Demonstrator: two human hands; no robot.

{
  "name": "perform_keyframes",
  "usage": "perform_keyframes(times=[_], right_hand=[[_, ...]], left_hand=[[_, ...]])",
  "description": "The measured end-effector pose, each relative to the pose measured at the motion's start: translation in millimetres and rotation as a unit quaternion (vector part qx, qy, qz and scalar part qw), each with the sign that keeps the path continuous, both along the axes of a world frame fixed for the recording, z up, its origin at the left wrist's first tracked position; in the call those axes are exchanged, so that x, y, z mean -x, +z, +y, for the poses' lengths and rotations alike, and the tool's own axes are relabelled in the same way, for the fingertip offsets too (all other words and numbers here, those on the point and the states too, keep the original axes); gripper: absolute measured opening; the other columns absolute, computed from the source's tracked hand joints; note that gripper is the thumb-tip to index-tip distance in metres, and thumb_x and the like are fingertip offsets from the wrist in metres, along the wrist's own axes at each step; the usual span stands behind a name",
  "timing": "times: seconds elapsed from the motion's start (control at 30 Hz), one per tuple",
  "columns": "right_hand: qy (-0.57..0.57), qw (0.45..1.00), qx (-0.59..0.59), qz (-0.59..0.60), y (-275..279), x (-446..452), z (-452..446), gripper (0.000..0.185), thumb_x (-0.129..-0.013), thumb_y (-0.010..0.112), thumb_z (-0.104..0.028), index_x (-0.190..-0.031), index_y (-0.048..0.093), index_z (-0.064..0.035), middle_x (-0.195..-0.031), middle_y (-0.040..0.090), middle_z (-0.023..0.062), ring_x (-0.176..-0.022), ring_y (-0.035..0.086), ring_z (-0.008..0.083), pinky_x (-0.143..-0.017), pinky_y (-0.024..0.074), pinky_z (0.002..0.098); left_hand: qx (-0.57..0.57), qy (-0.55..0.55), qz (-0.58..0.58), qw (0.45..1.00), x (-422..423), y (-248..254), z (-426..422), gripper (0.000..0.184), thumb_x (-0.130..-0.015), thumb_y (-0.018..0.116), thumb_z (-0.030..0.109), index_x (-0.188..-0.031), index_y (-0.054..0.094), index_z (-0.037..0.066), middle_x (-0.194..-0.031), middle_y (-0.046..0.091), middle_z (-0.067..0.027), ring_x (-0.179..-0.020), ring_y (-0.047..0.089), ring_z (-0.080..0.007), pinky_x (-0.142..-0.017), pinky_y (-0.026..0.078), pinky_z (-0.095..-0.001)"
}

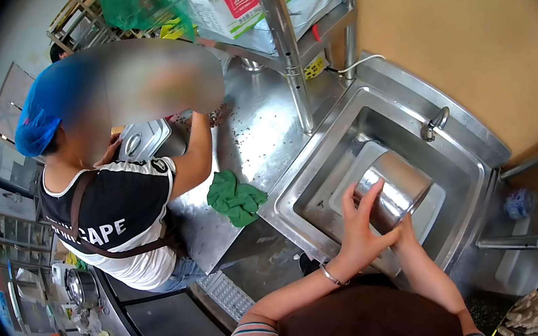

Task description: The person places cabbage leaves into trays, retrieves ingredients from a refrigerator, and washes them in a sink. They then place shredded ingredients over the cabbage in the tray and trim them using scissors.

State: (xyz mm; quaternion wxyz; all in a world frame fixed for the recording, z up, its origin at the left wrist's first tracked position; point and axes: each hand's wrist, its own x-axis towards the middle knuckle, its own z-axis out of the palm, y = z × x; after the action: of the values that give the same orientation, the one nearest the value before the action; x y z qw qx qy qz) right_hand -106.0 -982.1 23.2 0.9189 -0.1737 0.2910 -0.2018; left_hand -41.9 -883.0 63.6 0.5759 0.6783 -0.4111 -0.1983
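Note:
A shiny metal pot [400, 184] is tilted over the steel sink [464, 209]. My left hand [361, 227], with a bracelet at the wrist, has its fingers spread against the pot's near left side. At the pot's lower end is my right hand [403, 235], partly hidden behind the left thumb; its fingers go under the pot and are mostly out of sight. Beneath the pot, a pale rectangular tray [433, 213] lies in the sink basin. The faucet [436, 124] is at the sink's far right edge.
A co-worker [109, 204] in a blue cap stands at the steel table [261, 114] on the left. A green cloth [235, 197] lies on the table's near edge. A metal shelf post [288, 62] rises behind the sink, beside boxes [222, 6].

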Motion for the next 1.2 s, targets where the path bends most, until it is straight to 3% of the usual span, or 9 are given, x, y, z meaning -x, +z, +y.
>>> perform_keyframes(times=[0.1,0.33,0.73,1.0,1.07,1.1,1.13,1.17,1.2], right_hand=[[-0.012,0.999,0.026,-0.019,0,12,10,0.033,-0.09,0.055,-0.024,-0.118,0.053,-0.0072,-0.11,0.059,0.0098,-0.098,0.062,0.0287,-0.076,0.0531,0.0415],[-0.04,0.998,0.044,-0.009,0,46,5,0.034,-0.088,0.057,-0.024,-0.117,0.054,-0.0068,-0.111,0.059,0.0124,-0.098,0.061,0.0311,-0.077,0.0522,0.0429],[-0.037,0.997,0.062,0.006,-3,63,5,0.036,-0.085,0.059,-0.024,-0.115,0.056,-0.0061,-0.112,0.058,0.017,-0.099,0.059,0.0351,-0.079,0.0505,0.0452],[-0.018,0.979,0.177,0.098,-3,37,2,0.037,-0.082,0.061,-0.024,-0.114,0.058,-0.0056,-0.113,0.057,0.0201,-0.099,0.058,0.0378,-0.08,0.0494,0.0467],[0.046,0.87,0.417,0.26,-3,34,-7,0.037,-0.082,0.062,-0.024,-0.114,0.058,-0.0055,-0.113,0.057,0.0209,-0.099,0.057,0.0385,-0.08,0.0491,0.0471],[0.108,0.744,0.562,0.346,5,35,-12,0.038,-0.081,0.062,-0.024,-0.114,0.058,-0.0054,-0.113,0.057,0.0213,-0.099,0.057,0.0389,-0.08,0.049,0.0473],[0.168,0.613,0.667,0.389,21,37,-16,0.038,-0.081,0.062,-0.024,-0.114,0.058,-0.0054,-0.113,0.057,0.0217,-0.099,0.057,0.0392,-0.08,0.0488,0.0475],[0.217,0.507,0.733,0.397,33,37,-17,0.038,-0.081,0.063,-0.024,-0.113,0.059,-0.0053,-0.114,0.057,0.022,-0.099,0.057,0.0395,-0.08,0.0487,0.0477],[0.264,0.416,0.785,0.376,41,40,-15,0.041,-0.079,0.065,-0.026,-0.116,0.059,-0.0084,-0.125,0.051,0.0217,-0.109,0.053,0.038,-0.086,0.0458,0.0486]], left_hand=[[0.018,-0.017,-0.143,0.989,6,24,3,0.082,-0.064,0.08,0.023,-0.137,0.044,0.021,-0.136,0.026,-0.0232,-0.121,0.034,-0.0407,-0.099,0.035,-0.0456],[-0.012,-0.082,-0.22,0.972,24,31,-14,0.081,-0.06,0.082,0.026,-0.134,0.048,0.026,-0.134,0.03,-0.0209,-0.12,0.033,-0.0411,-0.094,0.041,-0.0439],[-0.04,-0.114,-0.279,0.953,38,39,-8,0.083,-0.057,0.083,0.027,-0.133,0.049,0.028,-0.135,0.027,-0.0205,-0.121,0.031,-0.0438,-0.09,0.046,-0.0456],[-0.055,-0.096,-0.19,0.975,35,21,-2,0.082,-0.063,0.081,0.026,-0.135,0.045,0.022,-0.134,0.028,-0.0233,-0.121,0.032,-0.0433,-0.095,0.041,-0.0436],[-0.054,-0.083,-0.013,0.995,27,-11,-2,0.079,-0.071,0.078,0.025,-0.139,0.039,0.017,-0.131,0.029,-0.0238,-0.119,0.039,-0.0346,-0.094,0.04,-0.0394],[-0.075,-0.073,0.061,0.993,21,-21,-1,0.077,-0.075,0.075,0.021,-0.142,0.036,0.019,-0.128,0.035,-0.0161,-0.111,0.047,-0.0242,-0.088,0.045,-0.0353],[-0.06,-0.057,0.294,0.952,20,-16,0,0.075,-0.078,0.071,0.02,-0.143,0.033,0.02,-0.125,0.038,-0.0126,-0.107,0.05,-0.0209,-0.084,0.047,-0.0332],[-0.041,-0.036,0.512,0.858,19,-11,1,0.073,-0.081,0.068,0.018,-0.144,0.031,0.021,-0.121,0.04,-0.009,-0.102,0.052,-0.0175,-0.079,0.049,-0.0312],[-0.039,-0.033,0.515,0.856,17,-16,5,0.073,-0.081,0.068,0.018,-0.144,0.031,0.021,-0.121,0.04,-0.009,-0.102,0.052,-0.0175,-0.079,0.049,-0.0312]])
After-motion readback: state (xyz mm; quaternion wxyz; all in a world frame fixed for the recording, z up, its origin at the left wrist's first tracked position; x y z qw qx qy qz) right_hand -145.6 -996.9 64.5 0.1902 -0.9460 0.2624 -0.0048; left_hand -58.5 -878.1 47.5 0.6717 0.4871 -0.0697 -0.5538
